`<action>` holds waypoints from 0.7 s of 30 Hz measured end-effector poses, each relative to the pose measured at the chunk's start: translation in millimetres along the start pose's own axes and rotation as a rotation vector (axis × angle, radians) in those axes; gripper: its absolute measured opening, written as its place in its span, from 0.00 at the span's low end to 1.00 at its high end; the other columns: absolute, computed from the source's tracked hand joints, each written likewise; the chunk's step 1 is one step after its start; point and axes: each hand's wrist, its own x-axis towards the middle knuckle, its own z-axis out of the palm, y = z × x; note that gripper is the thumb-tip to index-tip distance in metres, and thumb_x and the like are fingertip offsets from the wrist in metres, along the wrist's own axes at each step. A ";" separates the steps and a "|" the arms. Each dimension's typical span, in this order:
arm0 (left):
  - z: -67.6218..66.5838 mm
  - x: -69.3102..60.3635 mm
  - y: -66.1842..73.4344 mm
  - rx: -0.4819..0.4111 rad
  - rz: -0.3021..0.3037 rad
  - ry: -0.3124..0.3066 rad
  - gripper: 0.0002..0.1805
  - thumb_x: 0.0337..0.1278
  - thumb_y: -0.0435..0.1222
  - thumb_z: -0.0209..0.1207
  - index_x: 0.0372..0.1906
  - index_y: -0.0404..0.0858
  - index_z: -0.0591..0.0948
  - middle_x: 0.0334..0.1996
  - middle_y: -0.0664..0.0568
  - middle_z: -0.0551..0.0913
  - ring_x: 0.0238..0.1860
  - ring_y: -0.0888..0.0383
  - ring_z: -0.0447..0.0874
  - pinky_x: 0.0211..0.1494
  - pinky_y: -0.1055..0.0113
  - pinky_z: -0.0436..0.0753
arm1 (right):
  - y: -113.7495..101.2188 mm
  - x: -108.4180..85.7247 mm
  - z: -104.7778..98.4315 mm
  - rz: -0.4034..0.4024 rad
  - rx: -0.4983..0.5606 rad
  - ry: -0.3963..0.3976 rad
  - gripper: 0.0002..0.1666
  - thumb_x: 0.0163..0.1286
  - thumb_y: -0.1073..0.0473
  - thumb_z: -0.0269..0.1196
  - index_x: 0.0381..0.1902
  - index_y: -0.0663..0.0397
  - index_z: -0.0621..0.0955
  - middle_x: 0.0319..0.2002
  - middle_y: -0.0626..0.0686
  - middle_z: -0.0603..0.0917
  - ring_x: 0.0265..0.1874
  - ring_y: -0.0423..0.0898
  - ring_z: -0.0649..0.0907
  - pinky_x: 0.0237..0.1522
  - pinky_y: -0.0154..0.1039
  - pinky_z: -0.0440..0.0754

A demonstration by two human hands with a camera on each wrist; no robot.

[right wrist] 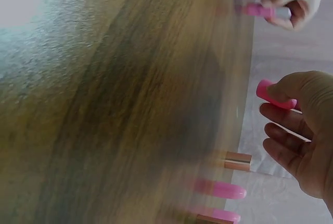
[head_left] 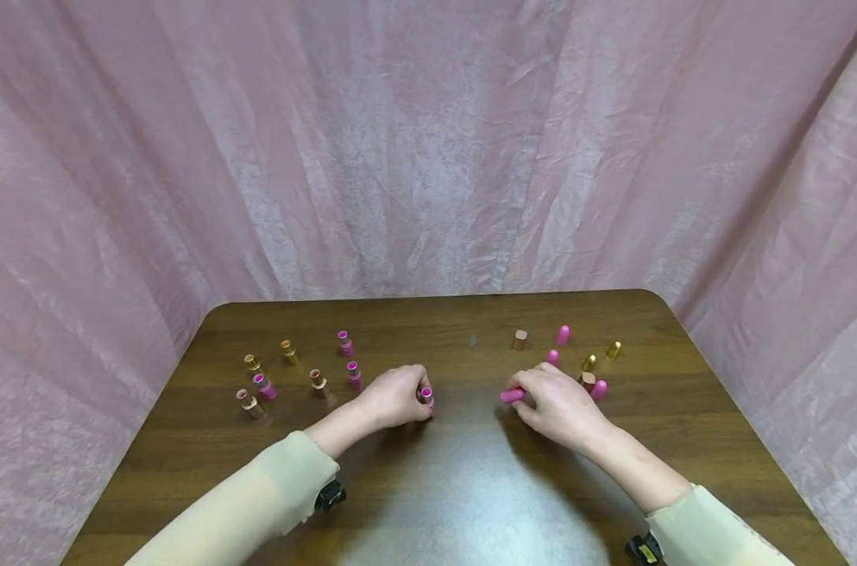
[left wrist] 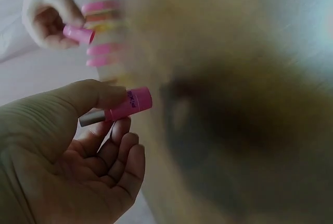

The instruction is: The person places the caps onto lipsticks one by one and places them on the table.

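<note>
Below mid-frame, the left hand pinches a pink cylindrical tube, the right hand a rounded pink cap, and I see none joined.

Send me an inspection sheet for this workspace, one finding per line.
Surface: brown wood-grain table, glare on the near side.
Job's things: on the left, three pink cylindrical tubes, two gold cylindrical tubes, two copper-coloured cylindrical tubes; on the right, three pink rounded caps, two gold rounded caps, two copper-coloured blocky caps.
Clutter: nothing seen.
Left hand: holds a pink cylindrical tube with a grey metallic end.
Right hand: pinches a pink hollow cap.
Cables: nothing seen.
Surroundings: pale pink crinkled fabric curtain behind and at both sides.
</note>
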 end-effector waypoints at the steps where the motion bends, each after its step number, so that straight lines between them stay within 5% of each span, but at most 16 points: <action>1: 4.2 -4.9 -1.7 -0.004 0.009 0.000 0.14 0.45 0.36 0.74 0.28 0.46 0.77 0.26 0.60 0.78 0.29 0.61 0.75 0.35 0.64 0.77 | 0.6 -0.6 0.2 0.002 -0.001 -0.002 0.12 0.59 0.61 0.74 0.41 0.44 0.86 0.37 0.40 0.87 0.43 0.43 0.82 0.46 0.44 0.81; 7: 18.1 -22.9 -8.9 -0.005 0.035 0.034 0.14 0.46 0.35 0.73 0.29 0.46 0.76 0.27 0.61 0.75 0.30 0.61 0.73 0.36 0.66 0.75 | 4.1 -5.2 1.8 0.020 0.010 -0.007 0.13 0.59 0.61 0.75 0.40 0.44 0.85 0.37 0.40 0.87 0.45 0.44 0.83 0.49 0.45 0.80; 21: 38.1 -38.4 -24.1 -0.146 0.049 0.161 0.16 0.46 0.36 0.78 0.38 0.45 0.82 0.33 0.58 0.82 0.39 0.58 0.80 0.46 0.61 0.78 | 5.0 -10.6 8.2 0.034 0.012 -0.005 0.13 0.58 0.62 0.75 0.39 0.42 0.85 0.36 0.38 0.86 0.45 0.43 0.83 0.46 0.45 0.80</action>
